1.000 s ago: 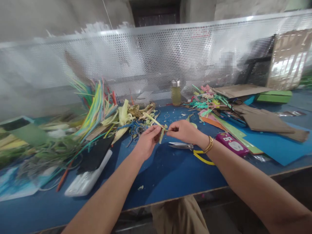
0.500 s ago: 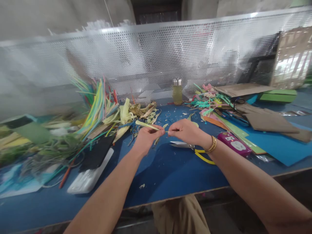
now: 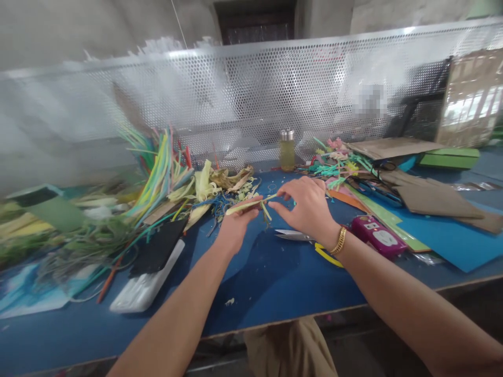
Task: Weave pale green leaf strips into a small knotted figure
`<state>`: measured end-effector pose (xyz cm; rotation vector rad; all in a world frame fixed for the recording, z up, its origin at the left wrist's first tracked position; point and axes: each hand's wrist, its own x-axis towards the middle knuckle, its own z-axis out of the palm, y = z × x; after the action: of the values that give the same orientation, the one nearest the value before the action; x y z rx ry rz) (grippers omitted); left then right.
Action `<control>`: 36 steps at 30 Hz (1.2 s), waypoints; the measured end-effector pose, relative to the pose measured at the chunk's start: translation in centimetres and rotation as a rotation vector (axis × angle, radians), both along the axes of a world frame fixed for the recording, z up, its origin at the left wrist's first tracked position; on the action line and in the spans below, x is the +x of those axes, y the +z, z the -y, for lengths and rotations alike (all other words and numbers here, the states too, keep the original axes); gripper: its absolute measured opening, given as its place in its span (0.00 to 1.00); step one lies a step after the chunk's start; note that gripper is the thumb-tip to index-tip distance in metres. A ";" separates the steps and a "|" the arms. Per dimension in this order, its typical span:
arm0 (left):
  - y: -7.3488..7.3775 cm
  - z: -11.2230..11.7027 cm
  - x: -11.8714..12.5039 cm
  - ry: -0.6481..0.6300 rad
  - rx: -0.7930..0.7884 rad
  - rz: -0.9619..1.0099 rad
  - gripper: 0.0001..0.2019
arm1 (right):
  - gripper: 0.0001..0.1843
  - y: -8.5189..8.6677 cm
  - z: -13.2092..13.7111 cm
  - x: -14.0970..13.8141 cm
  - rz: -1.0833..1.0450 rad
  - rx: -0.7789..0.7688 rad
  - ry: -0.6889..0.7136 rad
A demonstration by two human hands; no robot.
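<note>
Your left hand (image 3: 234, 226) holds the pale green strip (image 3: 241, 208) along its fingers, above the blue table (image 3: 271, 293) and between your two hands. Your right hand (image 3: 308, 207) is at the strip's right end, thumb and fingertips slightly apart; whether they touch the strip cannot be told. A narrow loose piece (image 3: 266, 211) hangs between the hands.

Support the strip along its length with the left fingers. Apply light thumb pressure; thin material of this kind may crease or split. Before turning or pulling, pinch close to the loose piece rather than at the tip. Avoid lowering your right wrist onto the scissors (image 3: 294, 236), which lie beneath it, blades toward your left.
</note>
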<state>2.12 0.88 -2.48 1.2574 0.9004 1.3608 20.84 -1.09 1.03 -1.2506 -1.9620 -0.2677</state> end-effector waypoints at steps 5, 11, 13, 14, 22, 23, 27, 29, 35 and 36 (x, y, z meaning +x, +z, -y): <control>0.3 0.4 0.4 0.100 0.114 -0.168 0.13 | 0.17 -0.8 0.3 -1.3 0.048 -0.121 0.043; 0.7 1.0 0.4 0.142 0.221 -0.311 0.12 | 0.12 -1.6 0.0 -1.9 -0.018 -0.272 0.112; 0.8 1.3 0.4 0.147 0.238 -0.338 0.10 | 0.12 -1.6 0.0 -2.0 -0.082 -0.341 0.160; 0.9 1.4 0.4 0.152 0.247 -0.345 0.08 | 0.12 -1.6 0.0 -2.0 -0.116 -0.373 0.191; 1.4 1.9 0.6 0.244 0.186 -0.317 0.06 | 0.14 -1.7 0.1 -2.5 -0.198 -0.328 0.356; 1.5 1.9 0.6 0.254 0.177 -0.326 0.05 | 0.14 -1.8 0.1 -2.5 -0.191 -0.318 0.368; 1.5 1.5 0.3 0.276 0.178 -0.344 0.06 | 0.14 -1.8 0.2 -2.6 -0.163 -0.293 0.368; 1.3 1.3 0.2 0.251 0.177 -0.329 0.06 | 0.14 -1.9 0.2 -2.5 -0.156 -0.287 0.360; 0.3 0.8 0.3 0.025 0.106 -0.089 0.14 | 0.13 -1.8 0.5 -2.3 -0.113 -0.222 0.214; 0.1 0.7 0.3 0.005 0.096 -0.055 0.16 | 0.13 -1.6 0.6 -2.2 -0.096 -0.215 0.203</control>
<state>2.45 0.19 -2.39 1.3722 0.8854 1.3929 18.61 -1.67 -0.61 -1.1615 -2.0555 0.1057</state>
